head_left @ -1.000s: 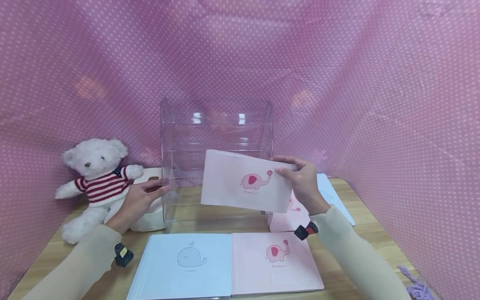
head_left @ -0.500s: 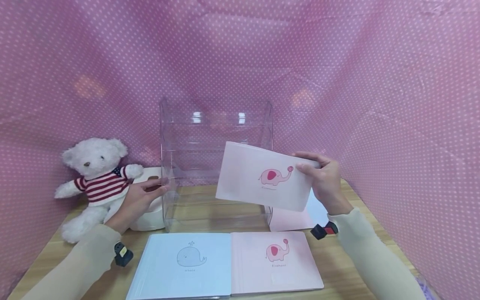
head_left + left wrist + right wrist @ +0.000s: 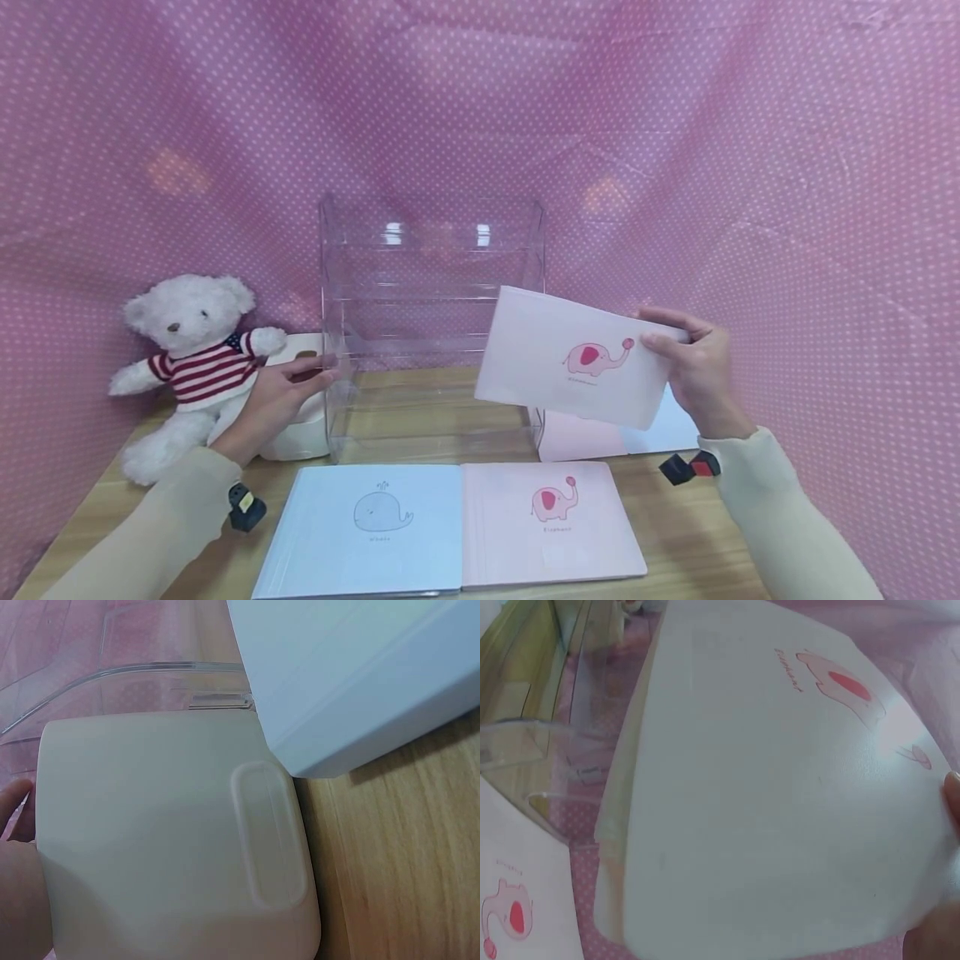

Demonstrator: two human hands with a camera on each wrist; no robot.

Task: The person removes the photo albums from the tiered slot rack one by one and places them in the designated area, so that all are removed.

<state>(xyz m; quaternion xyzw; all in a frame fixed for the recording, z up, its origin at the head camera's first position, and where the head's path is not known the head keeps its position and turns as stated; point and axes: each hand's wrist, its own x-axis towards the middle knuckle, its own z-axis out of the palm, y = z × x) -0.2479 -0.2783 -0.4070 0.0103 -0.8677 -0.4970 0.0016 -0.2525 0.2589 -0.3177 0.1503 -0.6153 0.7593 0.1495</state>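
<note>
- Pinched at its right edge by the right hand (image 3: 693,367): a pink elephant notebook (image 3: 573,357), thumb on the front cover, fingers curled behind, held up off the table (image 3: 675,533).
- Going left to right from here: white teddy bear (image 3: 191,367) in a striped sweater, far left of the grip.
- Next, a cream container (image 3: 172,840), with the left hand (image 3: 273,400) laid over it, fingers fairly straight and reaching to the left wall of the clear acrylic rack (image 3: 431,325). Not gripping anything, as far as can be seen.
- Then the rack itself, open front, several shelves, sitting left of and a bit behind the held notebook.
- Down in front, below the grip: a blue whale notebook (image 3: 367,529) and another pink elephant one (image 3: 551,521), flat, side by side and touching.
- Held notebook: long axis running left-right, tilted down slightly to the right, left end overlapping the rack's right side.
- So rack opening lies to the left of the grip; right hand clearly the nearer one.
- Under the grip, more pink and blue books (image 3: 592,433) flat on the table.
</note>
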